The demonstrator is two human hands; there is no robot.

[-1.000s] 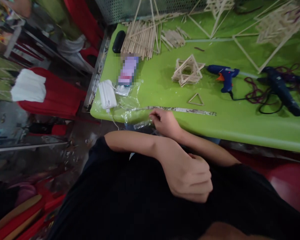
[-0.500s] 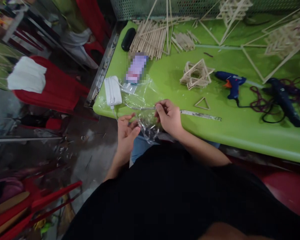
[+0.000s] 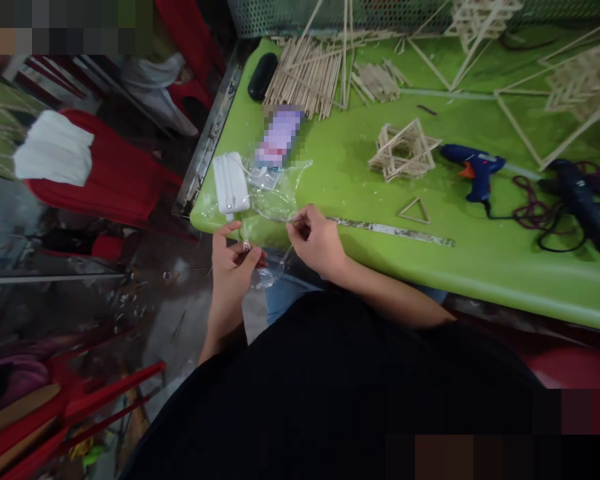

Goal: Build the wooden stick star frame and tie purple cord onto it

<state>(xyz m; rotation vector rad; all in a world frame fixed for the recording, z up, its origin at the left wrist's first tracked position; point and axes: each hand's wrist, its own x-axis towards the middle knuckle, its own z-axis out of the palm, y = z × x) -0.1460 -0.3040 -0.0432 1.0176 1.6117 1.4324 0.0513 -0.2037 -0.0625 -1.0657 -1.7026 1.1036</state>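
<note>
My left hand (image 3: 231, 259) and my right hand (image 3: 314, 241) meet at the near edge of the green table (image 3: 480, 267). Both pinch a crumpled clear plastic bag (image 3: 275, 200) that hangs over the edge. The left fingers are closed on the bag's lower end near a thin white cable. The right fingers pinch the plastic beside the end of a long metal ruler (image 3: 395, 231). A white charger block (image 3: 229, 182) lies just beyond my left hand.
On the table lie a small stick triangle (image 3: 415, 212), a stacked stick frame (image 3: 404, 151), a blue glue gun (image 3: 473, 170), a black glue gun (image 3: 583, 203) with tangled cord, and piles of wooden sticks (image 3: 307, 75). Red chairs (image 3: 105, 173) stand left.
My left arm came off my lap and reached to the table edge, where its fingers closed on the plastic. My right hand shifted left along the ruler and pinched the bag.
</note>
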